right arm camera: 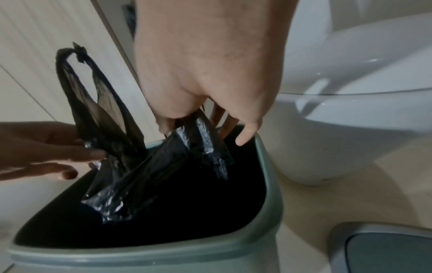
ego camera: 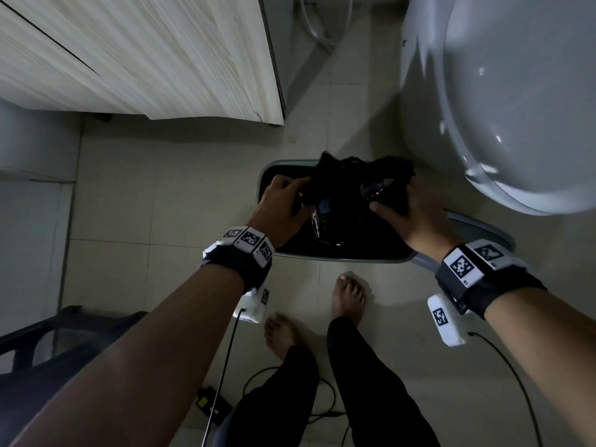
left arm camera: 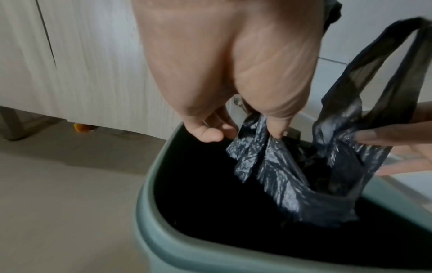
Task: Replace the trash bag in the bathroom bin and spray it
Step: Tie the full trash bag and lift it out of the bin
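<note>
Your left hand and right hand both hold the black bag over the open mouth of the bin. The left fingers pinch a fold of the crinkled plastic near the bag's top edge, and the right fingers pinch the other side, so the bag is stretched roughly left to right between your hands. Its long axis runs downward: the handle loops stand up above your hands, and the body hangs into the dark inside of the bin, slanting toward the near wall. You cannot tell whether the bottom of the bag touches the bin floor. The bin is pale green with a rounded rectangular rim and stands upright on the floor, which is laid with light tiles. A toilet sits just beside the bin on the right, and a pale wood-grain cabinet stands on the left, behind it. The bin's lid lies on the floor to the right, near the toilet base. Your bare feet stand just in front of the bin, with cables trailing on the tiles behind them.
</note>
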`<move>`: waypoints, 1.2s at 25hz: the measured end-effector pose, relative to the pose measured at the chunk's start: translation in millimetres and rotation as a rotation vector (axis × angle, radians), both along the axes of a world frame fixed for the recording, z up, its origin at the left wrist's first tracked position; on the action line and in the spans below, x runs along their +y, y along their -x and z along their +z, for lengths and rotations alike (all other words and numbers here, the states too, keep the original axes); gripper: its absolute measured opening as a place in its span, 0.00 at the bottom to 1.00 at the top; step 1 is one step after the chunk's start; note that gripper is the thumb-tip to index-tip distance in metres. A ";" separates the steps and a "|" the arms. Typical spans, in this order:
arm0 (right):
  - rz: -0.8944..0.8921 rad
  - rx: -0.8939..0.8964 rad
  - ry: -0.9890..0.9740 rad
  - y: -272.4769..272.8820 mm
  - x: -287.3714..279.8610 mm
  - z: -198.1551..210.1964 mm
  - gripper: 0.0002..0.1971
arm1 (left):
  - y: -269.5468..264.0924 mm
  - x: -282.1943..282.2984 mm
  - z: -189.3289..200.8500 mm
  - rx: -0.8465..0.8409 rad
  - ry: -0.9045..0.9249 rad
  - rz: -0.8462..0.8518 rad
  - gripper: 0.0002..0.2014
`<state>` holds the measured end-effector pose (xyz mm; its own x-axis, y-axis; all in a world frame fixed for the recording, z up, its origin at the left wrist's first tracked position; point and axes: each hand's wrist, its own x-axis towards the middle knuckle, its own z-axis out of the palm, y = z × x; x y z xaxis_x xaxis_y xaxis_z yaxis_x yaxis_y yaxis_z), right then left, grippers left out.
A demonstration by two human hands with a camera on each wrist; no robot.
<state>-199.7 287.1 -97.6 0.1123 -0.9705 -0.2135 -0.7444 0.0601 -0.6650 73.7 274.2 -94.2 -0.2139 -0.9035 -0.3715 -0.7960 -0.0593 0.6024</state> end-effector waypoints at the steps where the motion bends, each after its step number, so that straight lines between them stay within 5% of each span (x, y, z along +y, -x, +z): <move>1: -0.058 -0.036 0.025 -6.1 -1.8 -1.3 0.21 | 4.0 -3.2 -2.1 0.007 0.056 0.001 0.21; 4: -0.273 -0.268 0.028 -27.5 -10.1 -2.0 0.14 | 23.2 -10.3 4.5 0.126 0.156 0.069 0.12; 9: -0.404 -0.497 -0.049 -46.2 -11.8 -2.0 0.10 | 45.7 -10.6 14.9 0.387 -0.100 0.393 0.11; 14: -0.420 -0.654 -0.268 -53.3 -11.7 25.2 0.18 | 47.3 -7.3 18.5 0.422 -0.144 0.415 0.10; 18: -0.467 -0.792 -0.347 -52.5 -15.6 33.2 0.15 | 43.0 -10.4 17.9 0.394 -0.178 0.385 0.12; 21: -0.514 -0.723 -0.335 -52.5 -16.8 25.0 0.14 | 40.8 -9.4 12.3 0.358 -0.094 0.379 0.10; 25: -0.320 -0.637 -0.360 -54.0 -8.7 30.5 0.06 | 41.1 -10.2 12.0 0.342 -0.120 0.370 0.16; 30: -0.275 -0.624 -0.316 -55.8 -4.9 42.3 0.22 | 41.2 -10.4 15.1 0.311 -0.109 0.383 0.19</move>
